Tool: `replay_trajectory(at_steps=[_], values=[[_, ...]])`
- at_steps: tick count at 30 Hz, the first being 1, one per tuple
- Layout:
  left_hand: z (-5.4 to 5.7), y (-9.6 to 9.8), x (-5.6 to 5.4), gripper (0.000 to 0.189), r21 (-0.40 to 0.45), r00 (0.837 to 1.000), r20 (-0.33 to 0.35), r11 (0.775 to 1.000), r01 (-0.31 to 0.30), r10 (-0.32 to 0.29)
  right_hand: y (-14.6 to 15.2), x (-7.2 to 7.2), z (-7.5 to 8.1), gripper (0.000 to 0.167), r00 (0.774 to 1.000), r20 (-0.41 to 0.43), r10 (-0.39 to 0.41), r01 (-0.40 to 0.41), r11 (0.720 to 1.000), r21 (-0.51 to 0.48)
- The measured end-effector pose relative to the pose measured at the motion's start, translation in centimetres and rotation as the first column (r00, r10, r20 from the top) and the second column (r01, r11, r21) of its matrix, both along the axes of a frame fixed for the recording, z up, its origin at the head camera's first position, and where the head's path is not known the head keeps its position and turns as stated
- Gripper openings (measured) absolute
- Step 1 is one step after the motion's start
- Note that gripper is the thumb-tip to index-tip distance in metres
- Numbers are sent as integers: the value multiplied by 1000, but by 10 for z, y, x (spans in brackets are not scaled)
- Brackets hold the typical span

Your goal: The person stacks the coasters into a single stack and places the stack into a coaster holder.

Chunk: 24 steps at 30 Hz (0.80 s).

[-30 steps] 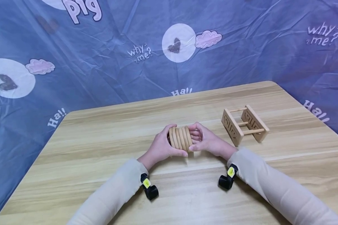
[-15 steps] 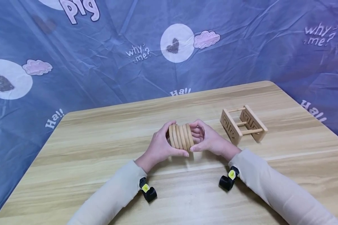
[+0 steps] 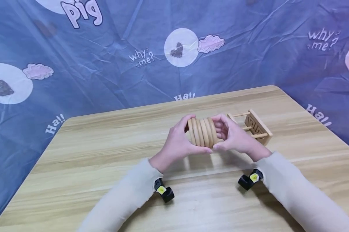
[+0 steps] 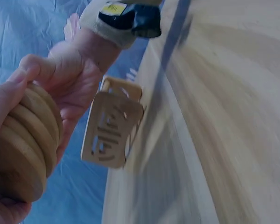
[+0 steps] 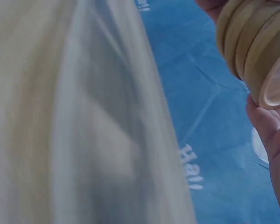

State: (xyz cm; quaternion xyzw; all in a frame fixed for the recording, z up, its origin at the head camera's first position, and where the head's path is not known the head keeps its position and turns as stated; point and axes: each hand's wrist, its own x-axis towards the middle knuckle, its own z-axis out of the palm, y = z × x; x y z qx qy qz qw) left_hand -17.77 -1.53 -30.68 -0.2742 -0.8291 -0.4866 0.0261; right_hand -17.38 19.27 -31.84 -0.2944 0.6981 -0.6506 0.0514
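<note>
A row of several round wooden coasters [image 3: 202, 132], pressed face to face and standing on edge, is held above the table between both hands. The left hand [image 3: 177, 140] grips its left end, thumb along the near side and fingers over the top. At the other end, the right hand [image 3: 235, 137] curls thumb and fingertips against the last coasters. In the right wrist view the end coaster [image 5: 279, 81] shows a raised rim. Behind the right hand stands a wooden rack [image 3: 253, 125] with cut-out side panels joined by rods; the hand partly hides it.
The wood-grain table [image 3: 104, 154] spreads out under the hands. A blue printed cloth [image 3: 110, 74] hangs behind its far edge. Black cameras are strapped to both wrists, the left one [image 3: 165, 191] below the sleeve cuff.
Both hands have carried the coasters up and to the right, nearer the rack. The right hand now covers part of the rack. The view has shifted slightly.
</note>
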Motion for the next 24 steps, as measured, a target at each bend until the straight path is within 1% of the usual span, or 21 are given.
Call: replay_trajectory(at_steps=[4, 6, 9, 11, 14, 17, 21, 24], values=[[3, 16, 3, 102, 2, 998, -59, 1000, -10, 10, 17, 2, 8, 67, 996, -70, 50, -51, 999, -14], [6, 23, 2, 101, 5, 996, -93, 1000, -15, 16, 24, 0, 12, 68, 992, -96, 85, -89, 995, -40], [12, 35, 0, 99, -2, 992, -125, 1000, -29, 29, 36, -4, 16, 69, 985, -120, 121, -130, 989, -74], [18, 43, -2, 97, -19, 990, -135, 999, -36, 33, 44, -8, 17, 67, 981, -130, 141, -155, 982, -106], [25, 55, -6, 101, -59, 989, -139, 997, -48, 39, 56, -14, 19, 66, 972, -161, 172, -195, 971, -138], [27, 66, -9, 105, -85, 989, -145, 995, -52, 39, 67, -19, 20, 68, 971, -165, 176, -199, 971, -135], [28, 83, -12, 105, -101, 984, -174, 993, -68, 49, 85, -22, 21, 69, 980, -141, 137, -153, 982, -110], [29, 97, -11, 105, -115, 977, -209, 991, -72, 47, 101, -24, 19, 68, 973, -173, 150, -173, 977, -125]])
